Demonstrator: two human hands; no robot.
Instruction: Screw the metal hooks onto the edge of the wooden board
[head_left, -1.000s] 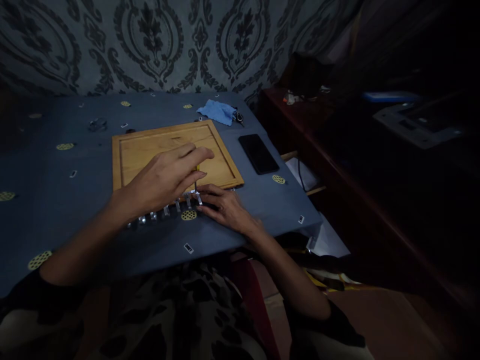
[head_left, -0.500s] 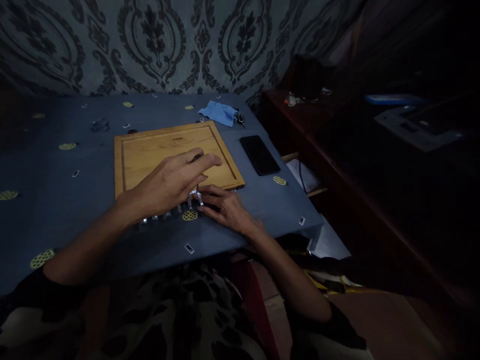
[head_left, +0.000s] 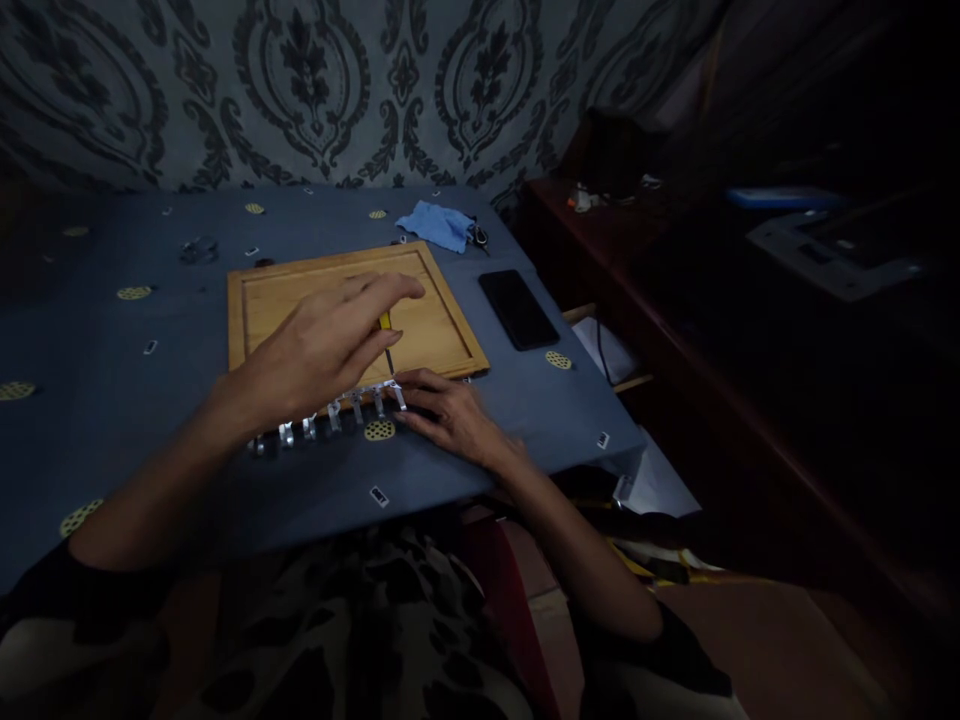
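Screwdriver (head_left: 386, 338) handle shows yellow again: left hand (head_left: 322, 345) has lifted, pinching it, tip on the clip row (head_left: 334, 416) — right hand (head_left: 450, 415) lies flat, fingers open, beside it. Wooden tray (head_left: 270, 300), blue table (head_left: 112, 400), patterned wall (head_left: 300, 80).

Head view. The left hand (head_left: 322, 345) pinches a slim yellow-handled tool (head_left: 385, 325), whose dark tip points down at the right end of a row of small shiny metal clips (head_left: 330, 415) lying on the dark blue tablecloth (head_left: 112, 400). The right hand (head_left: 450, 415) lies flat, fingertips touching that end. Behind the clips is a rectangular wooden tray (head_left: 235, 310); right of it, a black phone (head_left: 517, 308); farther back, a crumpled light blue cloth (head_left: 439, 225).
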